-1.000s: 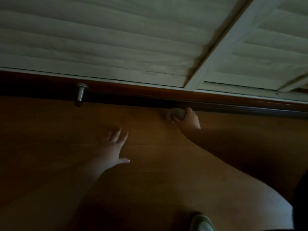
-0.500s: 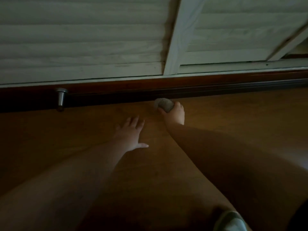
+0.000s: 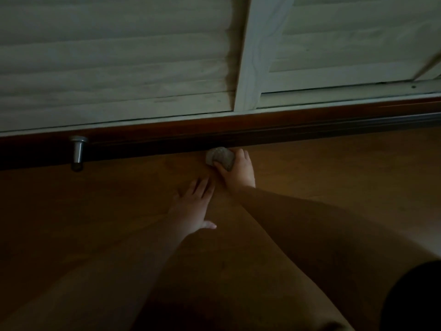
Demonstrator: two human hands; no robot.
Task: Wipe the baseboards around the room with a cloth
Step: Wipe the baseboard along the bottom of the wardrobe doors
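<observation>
The dark baseboard [image 3: 274,130] is running under white louvred shutters [image 3: 119,68]. Her left hand [image 3: 191,206] is bracing, fingers spread, on the wooden floor [image 3: 334,177]; her right hand [image 3: 238,170] is gripping the balled cloth [image 3: 219,158] against the board. Sweeping leftward, she's risking snagging the metal doorstop [image 3: 78,149].

Dim frame. Cloth [image 3: 220,159] partly hidden under right hand [image 3: 239,170] fingers; contact with baseboard [image 3: 286,125] lost in shadow. Shutters [image 3: 114,56] cropped at 12 o'clock. Dark shape [image 3: 412,297] cropped at 4 o'clock, unidentifiable.
</observation>
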